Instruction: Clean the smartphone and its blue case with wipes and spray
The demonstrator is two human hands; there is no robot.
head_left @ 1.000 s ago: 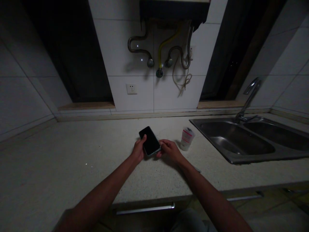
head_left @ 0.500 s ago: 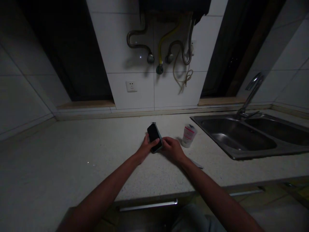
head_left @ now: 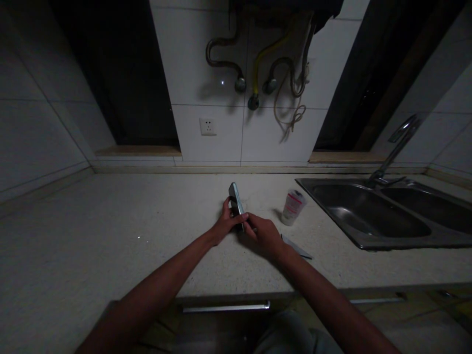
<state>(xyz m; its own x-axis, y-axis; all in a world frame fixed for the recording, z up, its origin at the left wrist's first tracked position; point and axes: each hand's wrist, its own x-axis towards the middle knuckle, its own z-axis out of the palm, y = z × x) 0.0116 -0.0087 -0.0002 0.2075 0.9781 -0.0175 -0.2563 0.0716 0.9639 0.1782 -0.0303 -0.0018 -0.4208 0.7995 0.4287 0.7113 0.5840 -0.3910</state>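
Note:
A dark smartphone (head_left: 235, 199) is tilted up on its edge above the counter, its narrow light side turned toward me. My left hand (head_left: 225, 220) is closed around its lower part, thumb across the front and fingers behind. At the lower right edge of the phone, my right hand (head_left: 262, 231) has its fingers pinched against it; whether they hold anything small there is hidden. A plastic cup (head_left: 293, 207) with pink print stands to the right of my right hand. Beside my right wrist lies a flat, thin grey item (head_left: 296, 247), partly covered by the forearm.
The pale speckled counter (head_left: 110, 236) runs along a tiled wall. On the right is a steel double sink (head_left: 363, 211) with a tap (head_left: 396, 145). A wall socket (head_left: 208, 127) sits below hoses and valves. A drawer handle (head_left: 226, 309) shows under the counter edge.
The phone has turned from showing its dark face to showing mostly its side edge. Both hands have rotated with it, and the camera view has shifted slightly.

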